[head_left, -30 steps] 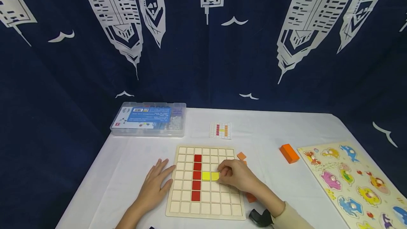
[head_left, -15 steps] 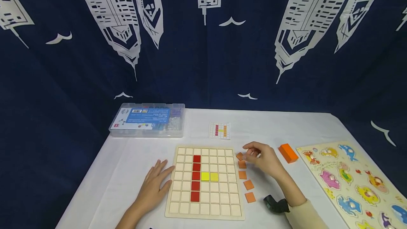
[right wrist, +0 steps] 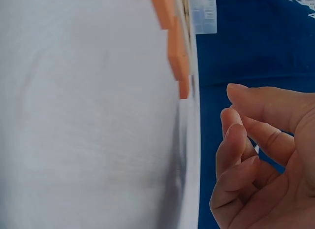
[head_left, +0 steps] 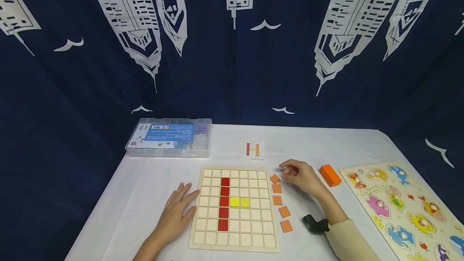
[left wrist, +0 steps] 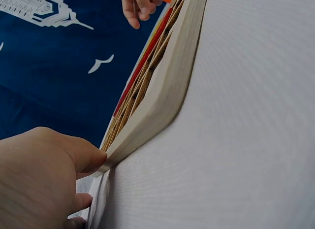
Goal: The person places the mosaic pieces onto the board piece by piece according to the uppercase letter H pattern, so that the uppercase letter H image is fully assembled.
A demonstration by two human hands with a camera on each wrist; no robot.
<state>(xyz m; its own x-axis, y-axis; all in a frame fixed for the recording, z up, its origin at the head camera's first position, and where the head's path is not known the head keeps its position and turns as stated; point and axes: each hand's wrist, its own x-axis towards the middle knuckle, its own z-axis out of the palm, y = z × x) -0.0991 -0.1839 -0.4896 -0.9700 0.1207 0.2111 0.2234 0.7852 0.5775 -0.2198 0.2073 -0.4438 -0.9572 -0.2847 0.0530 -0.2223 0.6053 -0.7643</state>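
Note:
A wooden grid board lies on the table with a column of red square tiles and two yellow tiles set in its cells. My left hand rests flat at the board's left edge, fingers spread. In the left wrist view, its thumb touches the board's rim. My right hand hovers right of the board, fingers loosely bent. The right wrist view shows nothing between its fingers. Several orange square tiles lie in a loose column beside the board's right edge, the topmost close to the right fingertips.
A small card with a coloured grid pattern lies behind the board. A clear plastic case stands at the back left. An orange block and an animal puzzle board are on the right. A dark blue curtain hangs behind.
The right hand has let go of the second yellow tile, now in its cell, and moved right, off the board to beside the orange tiles. The left hand has stayed put.

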